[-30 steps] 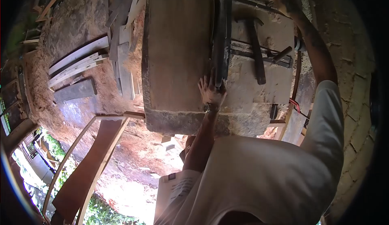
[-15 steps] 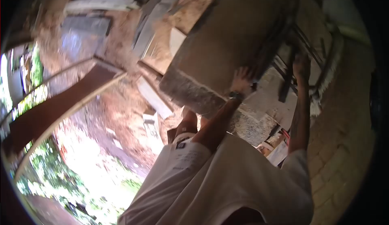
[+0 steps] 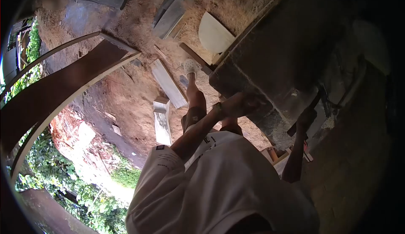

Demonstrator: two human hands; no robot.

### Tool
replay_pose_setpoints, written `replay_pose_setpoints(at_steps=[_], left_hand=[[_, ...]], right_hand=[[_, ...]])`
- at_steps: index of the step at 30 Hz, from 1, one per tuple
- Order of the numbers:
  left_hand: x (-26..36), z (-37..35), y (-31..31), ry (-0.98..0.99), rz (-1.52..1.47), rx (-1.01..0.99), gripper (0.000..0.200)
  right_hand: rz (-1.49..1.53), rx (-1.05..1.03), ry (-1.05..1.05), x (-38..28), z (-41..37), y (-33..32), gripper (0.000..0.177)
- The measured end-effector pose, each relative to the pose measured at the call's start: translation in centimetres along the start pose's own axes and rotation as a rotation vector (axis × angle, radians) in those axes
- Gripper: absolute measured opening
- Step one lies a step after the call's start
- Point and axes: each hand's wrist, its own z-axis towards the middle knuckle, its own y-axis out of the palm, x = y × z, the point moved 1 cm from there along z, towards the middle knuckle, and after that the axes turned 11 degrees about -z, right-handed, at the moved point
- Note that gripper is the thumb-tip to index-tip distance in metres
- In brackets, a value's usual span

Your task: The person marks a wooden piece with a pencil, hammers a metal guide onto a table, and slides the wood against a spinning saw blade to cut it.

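My left hand (image 3: 248, 103), with a band at its wrist, is in shadow at the near edge of a large dark worktop (image 3: 274, 52); its fingers are too dark to make out. Further right, my right hand (image 3: 306, 119) is closed around a dark bar (image 3: 313, 106) that slants over the worktop's right part. Beside the bar, thin dark frame-like pieces (image 3: 327, 101) show dimly.
A curved brown wooden frame (image 3: 76, 71) arches at the left. On the dirt floor lie a pale plank (image 3: 168, 83), a light board piece (image 3: 162, 122), a rounded pale board (image 3: 214, 33) and grey planks (image 3: 179, 12). Wooden pieces (image 3: 278, 156) sit below the worktop.
My view has shifted, showing more floor. My left hand, earlier spread flat on the worktop, is now at its near edge. My right hand is lower, on the dark bar.
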Motion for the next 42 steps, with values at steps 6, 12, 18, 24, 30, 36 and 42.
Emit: replay_pose_setpoints(at_steps=[6,12,18,24,30,36,42], left_hand=[[3.4,-16.3,-21.0,-0.54,-0.292,0.196,0.034],[1.9,-18.4,-44.5,-0.849,0.385,0.747,0.029],[-23.0,-10.4,-52.6,-0.772,-0.214,0.661,0.041],[-43.4,-1.8,-52.8,-1.043,-0.742,0.821,0.077],[-46.7,1.6,-49.6,-0.777,-1.168,0.961,0.073],[-34.1,3.9,-50.2,-0.53,-0.923,1.137,0.061],[-16.0,9.4,-51.9,-0.919,0.489,1.052,0.078]], right_hand=[[0.012,0.264,0.235,-11.5,-14.6,-6.9,0.039],[0.441,0.144,-0.155,-39.9,-5.8,-22.6,0.016],[0.301,0.128,-0.519,-50.2,0.9,-18.9,0.016],[0.208,0.192,-0.796,-49.3,2.0,-16.2,0.031],[0.266,0.115,-0.645,-48.5,1.3,-15.8,0.027],[0.41,0.202,-0.628,-48.5,1.1,-15.8,0.021],[0.479,0.241,-0.546,-47.6,0.4,-17.3,0.011]])
